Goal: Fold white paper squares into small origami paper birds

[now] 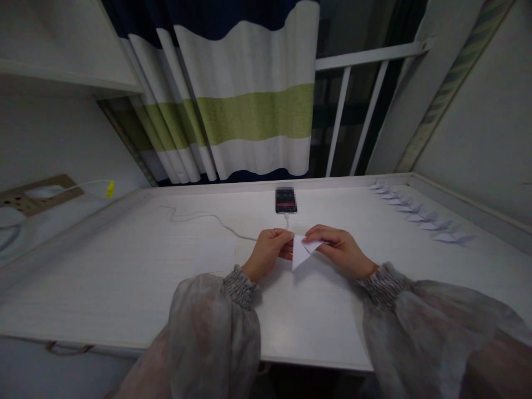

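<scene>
A piece of folded white paper (302,252) with a pointed, triangular shape is held up over the white desk. My left hand (271,249) pinches its left edge between thumb and fingers. On the other side my right hand (338,249) grips the right part, with the thumb below and fingers on top. Beyond the hands lies a phone (286,199), its screen lit and a cable plugged into its near end. White paper sheets (215,255) lie flat on the desk to the left of my left hand.
Several folded paper pieces (434,225) stand in a row along the right side of the desk (112,288). A white cable (224,223) runs left from the phone area. A curtain (257,111) and window bars (369,58) rise behind; a socket panel (41,194) is at left.
</scene>
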